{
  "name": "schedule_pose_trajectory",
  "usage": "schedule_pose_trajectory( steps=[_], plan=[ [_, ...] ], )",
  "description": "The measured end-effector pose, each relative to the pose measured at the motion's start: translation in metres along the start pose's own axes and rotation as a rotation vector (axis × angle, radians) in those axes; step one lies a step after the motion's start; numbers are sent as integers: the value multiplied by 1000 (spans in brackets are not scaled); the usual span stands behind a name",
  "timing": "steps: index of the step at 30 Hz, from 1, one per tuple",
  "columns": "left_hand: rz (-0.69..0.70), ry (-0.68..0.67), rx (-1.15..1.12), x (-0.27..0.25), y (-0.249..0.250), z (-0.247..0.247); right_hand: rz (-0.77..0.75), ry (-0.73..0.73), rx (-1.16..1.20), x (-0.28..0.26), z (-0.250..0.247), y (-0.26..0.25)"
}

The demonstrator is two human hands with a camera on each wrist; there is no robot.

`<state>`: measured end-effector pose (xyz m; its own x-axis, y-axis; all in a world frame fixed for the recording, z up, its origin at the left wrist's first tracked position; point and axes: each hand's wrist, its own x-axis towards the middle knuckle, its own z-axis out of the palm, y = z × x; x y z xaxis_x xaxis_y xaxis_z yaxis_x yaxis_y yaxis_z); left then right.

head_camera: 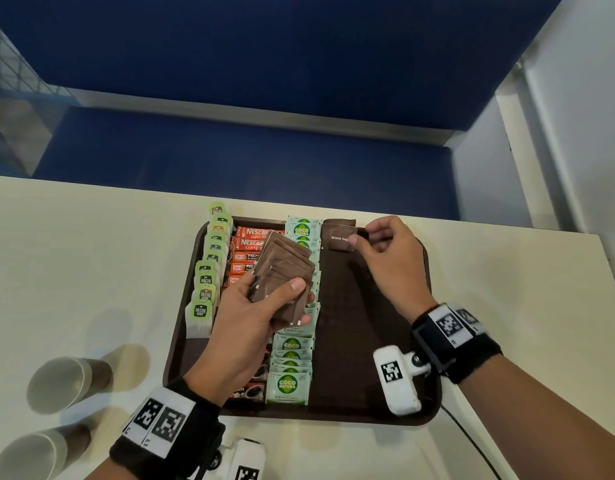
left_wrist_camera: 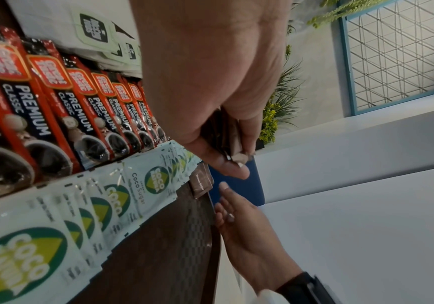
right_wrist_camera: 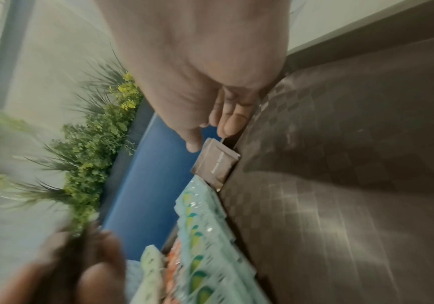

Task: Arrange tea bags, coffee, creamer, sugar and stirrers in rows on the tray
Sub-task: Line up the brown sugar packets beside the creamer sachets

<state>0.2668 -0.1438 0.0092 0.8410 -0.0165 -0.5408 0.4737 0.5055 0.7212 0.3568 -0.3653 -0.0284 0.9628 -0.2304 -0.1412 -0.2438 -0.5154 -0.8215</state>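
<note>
On the brown tray (head_camera: 364,306), tea bags (head_camera: 205,282) form the left row, red coffee sticks (head_camera: 250,237) the row beside them, then pale green Coco sugar sachets (head_camera: 290,358). One brown sugar sachet (head_camera: 337,233) lies flat at the far end of the bare fourth lane. My right hand (head_camera: 363,237) hovers at its right edge, thumb tip touching it and fingers loosely curled, holding nothing. My left hand (head_camera: 299,301) grips a fanned stack of brown sugar sachets (head_camera: 285,268) above the coffee and Coco rows. The left wrist view shows that stack (left_wrist_camera: 229,133) pinched edge-on.
Two paper cups (head_camera: 60,382) (head_camera: 29,452) lie on their sides on the cream table (head_camera: 91,254) left of the tray. A blue bench (head_camera: 229,150) runs behind the table. A black cable (head_camera: 472,441) trails off near the tray's front right corner.
</note>
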Motion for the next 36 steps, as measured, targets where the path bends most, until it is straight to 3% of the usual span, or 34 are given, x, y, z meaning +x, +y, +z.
schedule_pose_trajectory(
  steps=[5,7,12,19,23,28,36],
  plan=[
    [-9,-21,-37,-1,-7,16,0,-464,282,-69,-26,-42],
    [-16,-56,-39,-2,-10,23,-9,-534,283,-88,-28,-50],
    [-35,-70,44,-2,-12,32,-2,-451,256,-92,-35,-43],
    [-75,-81,8,1,-6,37,4,-504,182,-79,-53,-38],
    [-19,-64,32,0,-7,35,59,-534,183,-79,-60,-38],
    [91,-52,148,1,-7,29,114,-464,180,-78,-63,-32],
    [183,25,289,-3,-7,25,167,-537,379,-77,-63,-35]
  ],
)
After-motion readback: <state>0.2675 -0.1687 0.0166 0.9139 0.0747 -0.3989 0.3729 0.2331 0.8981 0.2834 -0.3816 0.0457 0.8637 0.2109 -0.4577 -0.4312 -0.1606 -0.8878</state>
